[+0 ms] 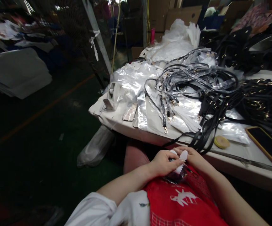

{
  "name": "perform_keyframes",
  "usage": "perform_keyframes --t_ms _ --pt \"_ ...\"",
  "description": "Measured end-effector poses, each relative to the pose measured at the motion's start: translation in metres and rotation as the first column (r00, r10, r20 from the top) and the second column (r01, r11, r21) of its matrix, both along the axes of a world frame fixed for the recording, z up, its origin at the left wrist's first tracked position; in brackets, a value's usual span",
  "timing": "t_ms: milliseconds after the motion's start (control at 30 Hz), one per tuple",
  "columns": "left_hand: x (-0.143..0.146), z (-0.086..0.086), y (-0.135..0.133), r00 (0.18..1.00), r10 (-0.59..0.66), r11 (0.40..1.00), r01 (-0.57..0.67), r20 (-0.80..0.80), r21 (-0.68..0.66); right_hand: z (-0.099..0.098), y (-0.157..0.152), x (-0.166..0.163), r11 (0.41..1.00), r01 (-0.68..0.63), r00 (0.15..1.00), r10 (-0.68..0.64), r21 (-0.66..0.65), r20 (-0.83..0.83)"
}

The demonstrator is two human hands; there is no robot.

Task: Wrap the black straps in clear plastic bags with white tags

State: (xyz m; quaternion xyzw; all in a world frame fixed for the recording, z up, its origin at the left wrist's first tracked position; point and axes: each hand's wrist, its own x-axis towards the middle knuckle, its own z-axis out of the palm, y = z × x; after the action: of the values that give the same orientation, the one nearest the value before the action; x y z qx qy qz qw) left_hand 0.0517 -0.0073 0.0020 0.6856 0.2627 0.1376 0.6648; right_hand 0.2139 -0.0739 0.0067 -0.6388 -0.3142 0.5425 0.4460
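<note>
My left hand (164,163) and my right hand (192,157) meet in my lap, just below the table's front edge. Both are closed in a pinch around a small white serrated tag (181,162) and a dark strap end beneath it. Black straps (204,138) hang from the table down to my hands. My lap is covered by a red cloth with a white print (183,197).
The white table (150,125) carries a heap of black straps with gold clasps (220,84), clear plastic bags (136,78), white tags (187,122), a yellow tape roll (221,142) and a phone (266,145). Another person sits at the far right (258,15). Dark floor lies to the left.
</note>
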Motion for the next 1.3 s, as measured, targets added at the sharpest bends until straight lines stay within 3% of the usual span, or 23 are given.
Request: perform_keyframes --t_ms 200,333,433,567,700,833,933,1033,1133,1233,1300 --pt "0.0 -0.004 -0.003 0.999 -0.036 0.999 0.036 0.033 0.016 0.004 -0.005 -0.008 0.996 -0.065 0.998 0.066 0.066 -0.021" --pt "0.0 -0.004 -0.007 0.998 -0.055 0.998 0.055 0.004 -0.032 0.004 -0.008 -0.008 0.985 -0.084 0.991 0.067 0.153 0.112" --pt "0.001 -0.003 -0.009 0.998 -0.061 0.995 0.059 -0.02 -0.082 0.003 -0.011 -0.007 0.987 -0.056 0.971 0.019 0.149 0.238" --pt "0.004 -0.005 -0.002 0.999 -0.022 0.999 0.021 -0.027 -0.033 0.003 -0.018 -0.004 0.981 0.093 0.912 -0.153 0.173 0.381" --pt "0.006 -0.005 0.007 0.998 0.049 0.998 -0.05 -0.043 -0.029 0.004 -0.023 -0.002 0.963 0.231 0.918 -0.264 0.143 0.296" --pt "0.008 -0.004 0.008 0.996 0.041 0.999 -0.042 -0.077 -0.018 0.006 -0.023 -0.003 0.976 0.166 0.941 -0.199 0.138 0.273" --pt "0.01 -0.004 0.007 0.995 0.02 0.999 -0.016 -0.094 0.042 0.009 -0.026 -0.005 0.98 0.113 0.904 -0.17 0.163 0.393" --pt "0.013 -0.006 0.007 0.993 0.031 0.995 -0.02 -0.111 0.099 0.011 -0.031 -0.007 0.961 -0.002 0.761 -0.177 0.276 0.624" --pt "0.016 -0.006 0.009 0.991 0.03 0.991 -0.012 -0.131 0.134 0.014 -0.031 -0.01 0.912 -0.204 0.489 -0.221 0.357 0.844" --pt "0.02 -0.002 0.011 0.98 0.01 0.977 0.032 -0.198 0.209 0.018 -0.029 -0.012 0.881 -0.383 0.21 -0.209 0.277 0.955" --pt "0.022 0.002 0.013 0.969 0.008 0.963 0.06 -0.247 0.265 0.021 -0.028 -0.014 0.869 -0.458 0.092 -0.163 0.187 0.982"
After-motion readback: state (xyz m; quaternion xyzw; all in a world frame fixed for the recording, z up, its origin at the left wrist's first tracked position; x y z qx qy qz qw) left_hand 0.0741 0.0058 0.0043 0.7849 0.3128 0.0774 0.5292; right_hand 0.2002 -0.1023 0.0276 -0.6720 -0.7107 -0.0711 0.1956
